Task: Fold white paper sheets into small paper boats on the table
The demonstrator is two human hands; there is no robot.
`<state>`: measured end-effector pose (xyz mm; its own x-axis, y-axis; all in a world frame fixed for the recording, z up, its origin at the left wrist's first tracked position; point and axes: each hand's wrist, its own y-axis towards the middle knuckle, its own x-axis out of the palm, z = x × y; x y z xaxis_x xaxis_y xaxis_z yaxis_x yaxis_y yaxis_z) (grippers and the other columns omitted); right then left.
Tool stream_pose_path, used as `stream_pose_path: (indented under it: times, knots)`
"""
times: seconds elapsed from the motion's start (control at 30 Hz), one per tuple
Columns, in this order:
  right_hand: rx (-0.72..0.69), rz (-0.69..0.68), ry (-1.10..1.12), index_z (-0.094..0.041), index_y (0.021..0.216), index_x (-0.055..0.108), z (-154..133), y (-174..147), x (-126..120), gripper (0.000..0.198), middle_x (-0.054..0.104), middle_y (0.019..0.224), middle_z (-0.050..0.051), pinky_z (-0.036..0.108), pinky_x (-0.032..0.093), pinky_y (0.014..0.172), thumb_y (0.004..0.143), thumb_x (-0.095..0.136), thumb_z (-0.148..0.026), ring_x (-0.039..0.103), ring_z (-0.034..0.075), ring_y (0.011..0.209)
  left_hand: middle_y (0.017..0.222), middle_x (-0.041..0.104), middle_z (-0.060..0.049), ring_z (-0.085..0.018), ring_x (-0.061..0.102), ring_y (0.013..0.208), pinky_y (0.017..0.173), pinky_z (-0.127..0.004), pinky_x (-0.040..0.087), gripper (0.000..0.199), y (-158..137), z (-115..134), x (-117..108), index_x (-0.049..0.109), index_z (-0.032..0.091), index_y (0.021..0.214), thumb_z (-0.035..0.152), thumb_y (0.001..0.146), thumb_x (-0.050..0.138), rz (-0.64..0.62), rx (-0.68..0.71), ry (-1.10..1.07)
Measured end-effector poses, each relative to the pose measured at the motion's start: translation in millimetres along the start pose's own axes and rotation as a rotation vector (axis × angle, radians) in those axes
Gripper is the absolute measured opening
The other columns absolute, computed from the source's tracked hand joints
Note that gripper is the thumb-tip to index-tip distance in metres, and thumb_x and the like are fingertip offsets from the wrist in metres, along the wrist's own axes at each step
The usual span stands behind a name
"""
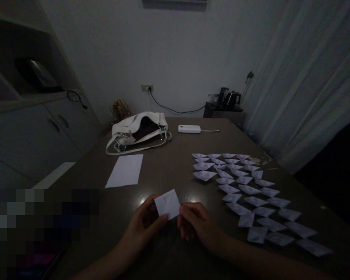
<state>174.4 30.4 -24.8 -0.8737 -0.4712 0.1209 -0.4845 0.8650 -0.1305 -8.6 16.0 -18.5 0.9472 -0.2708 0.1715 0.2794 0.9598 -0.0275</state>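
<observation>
Head view: the left hand is pinching folded paper, and the right hand is gripping its corner. Paper boats are lying right of the fingers.

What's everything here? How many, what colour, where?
folded paper: one, white, bottom centre
table: one, brown, centre
paper boats: roughly thirty, white, table right
paper sheet: one, white, table left
handbag: one, white, back left
power bank: one, white, back middle
kettle: one, black, back right
appliance: one, dark, left shelf
dried plant: one, tan, behind handbag
socket: one, pale, wall
cabinet: one, pale, left
curtain: one, pale, right
left hand, right hand: two, on folded paper
</observation>
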Motion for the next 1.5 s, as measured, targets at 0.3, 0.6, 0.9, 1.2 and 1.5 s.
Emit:
stream_pose_path:
  times: [0.3, 0.6, 0.9, 1.2, 1.5]
  knots:
    - [-0.005, -0.023, -0.045, -0.016, 0.068, 0.054, -3.6, -2.2, -0.7, 0.053, 0.052, 0.051, -0.002, 0.02, 0.033, 0.043, 0.086, 0.045, -0.064, 0.043, 0.008, 0.042, 0.097, 0.069, -0.007, -0.019, 0.064, 0.091, 0.08, -0.028, 0.05, 0.033, 0.7, 1.3, 0.6, 0.056, 0.016, 0.105, 0.032, 0.081, 0.072, 0.011, -0.004, -0.004]
    - [0.001, 0.014, -0.006, -0.017, 0.063, 0.053, -4.1, -2.1, 1.2, 0.054, 0.05, 0.048, -0.003, 0.02, 0.033, 0.043, 0.083, 0.048, -0.067, 0.042, 0.008, 0.041, 0.1, 0.068, -0.008, -0.021, 0.063, 0.094, 0.083, -0.031, 0.049, 0.034, 0.1, 2.3, 0.6, 0.055, 0.017, 0.107, 0.031, 0.082, 0.071, -0.021, -0.008, 0.018]
    - [-0.037, -0.161, -0.245, -0.016, 0.054, 0.053, 2.3, -4.1, -1.8, 0.065, 0.047, 0.046, -0.002, 0.019, 0.027, 0.04, 0.08, 0.047, -0.076, 0.039, 0.007, 0.04, 0.102, 0.066, -0.009, -0.022, 0.062, 0.095, 0.082, -0.034, 0.048, 0.041, -8.3, 7.1, 2.7, 0.05, 0.02, 0.121, 0.032, 0.086, 0.067, -0.223, -0.054, 0.052]
    - [-0.066, -0.19, -0.331, -0.017, 0.049, 0.051, -6.5, -7.2, -2.4, 0.062, 0.044, 0.045, -0.003, 0.02, 0.028, 0.043, 0.089, 0.043, -0.063, 0.038, 0.007, 0.041, 0.101, 0.066, -0.008, -0.023, 0.062, 0.097, 0.086, -0.035, 0.048, 0.033, -10.4, 10.9, 3.8, 0.056, 0.02, 0.115, 0.035, 0.087, 0.065, -0.222, -0.049, 0.131]
    - [-0.049, -0.159, -0.349, -0.017, 0.05, 0.051, -2.6, -8.2, -0.8, 0.056, 0.045, 0.045, -0.002, 0.02, 0.028, 0.041, 0.089, 0.045, -0.057, 0.039, 0.008, 0.04, 0.094, 0.065, -0.005, -0.02, 0.061, 0.091, 0.082, -0.031, 0.048, 0.028, -9.7, 10.2, 3.9, 0.058, 0.02, 0.105, 0.038, 0.086, 0.066, -0.231, -0.049, 0.156]
